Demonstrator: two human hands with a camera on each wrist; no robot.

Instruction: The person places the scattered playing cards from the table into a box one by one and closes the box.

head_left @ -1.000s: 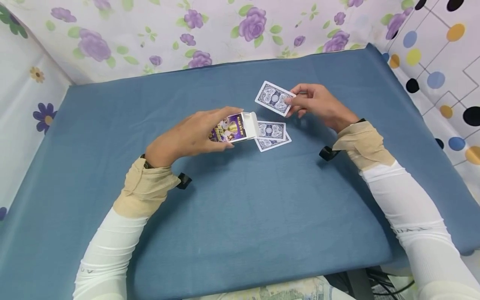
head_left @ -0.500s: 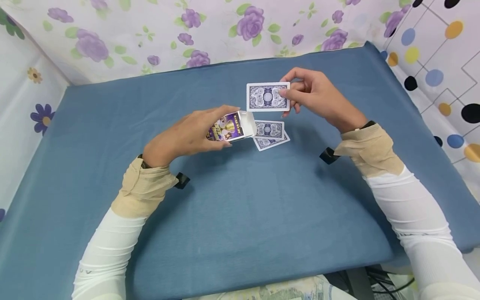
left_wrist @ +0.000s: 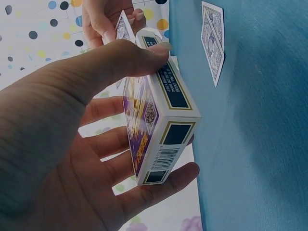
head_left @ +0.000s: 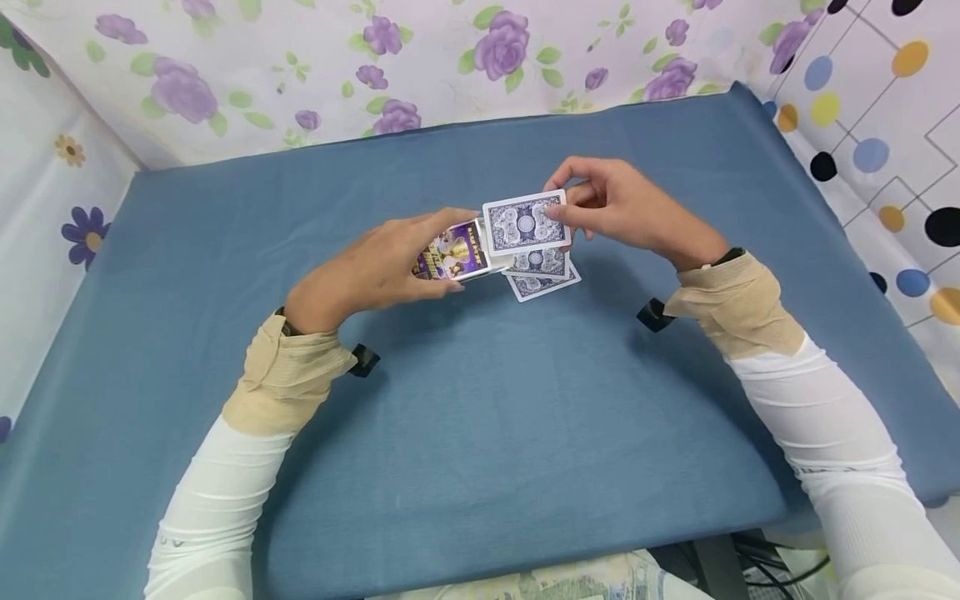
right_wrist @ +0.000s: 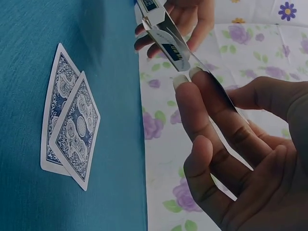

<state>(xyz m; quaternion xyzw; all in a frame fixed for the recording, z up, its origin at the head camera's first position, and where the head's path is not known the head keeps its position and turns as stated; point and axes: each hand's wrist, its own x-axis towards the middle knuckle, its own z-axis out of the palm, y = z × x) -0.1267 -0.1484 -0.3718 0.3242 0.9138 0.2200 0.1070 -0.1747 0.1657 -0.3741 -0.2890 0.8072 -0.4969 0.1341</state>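
Observation:
My left hand grips a purple-and-white card box above the cloth, thumb on one narrow side and fingers on the other. Its barcoded end faces the left wrist camera, and the open end with its flap points toward my right hand. Between thumb and fingers that hand pinches a playing card, blue patterned back up, its left edge at the box's mouth. Whether the edge is inside cannot be told. Below, two overlapping playing cards lie back up on the cloth.
Blue cloth covers the table. Behind it hangs a white sheet with purple flowers; a dotted sheet stands at the right. Dark cables show below the table's front edge.
The right hand has brought its card left and down to the mouth of the box, turning the card on the way. The left hand and box have hardly moved.

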